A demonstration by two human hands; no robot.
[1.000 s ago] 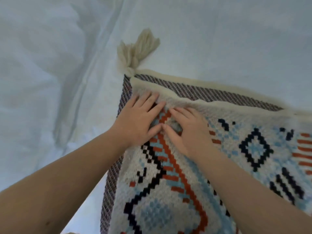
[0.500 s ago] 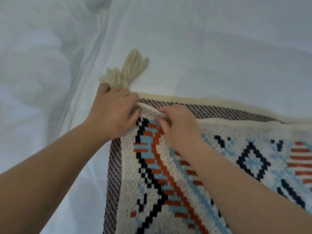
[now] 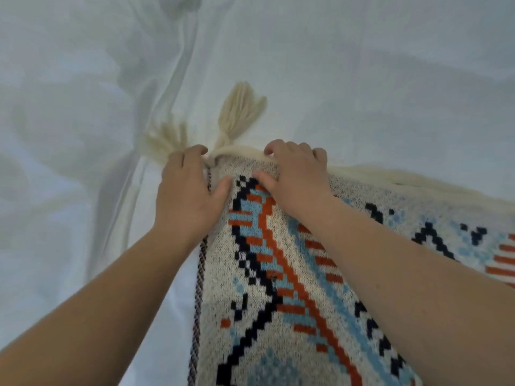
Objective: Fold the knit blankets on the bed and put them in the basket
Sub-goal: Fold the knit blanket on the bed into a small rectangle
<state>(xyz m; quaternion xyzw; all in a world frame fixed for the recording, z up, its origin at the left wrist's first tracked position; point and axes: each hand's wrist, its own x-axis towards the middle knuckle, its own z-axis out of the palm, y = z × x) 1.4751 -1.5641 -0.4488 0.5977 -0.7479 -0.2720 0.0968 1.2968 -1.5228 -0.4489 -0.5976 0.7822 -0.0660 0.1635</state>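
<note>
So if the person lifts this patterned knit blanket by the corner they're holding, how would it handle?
Probably floppy: the knit blanket already bends into a soft roll at the cream edge under the right hand. Likely somewhat heavy for its size, since the knit looks thick. The tassels would probably dangle loosely near the left hand.

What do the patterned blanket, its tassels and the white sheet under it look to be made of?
Blanket: knitted yarn, perhaps cotton or acrylic; small stitch loops show and the pattern is blocky, matte.
Tassels: bundled cream yarn, loose strands fanning out.
Sheet: thin smooth woven cloth, likely cotton, with soft creases and a slight sheen.
</note>
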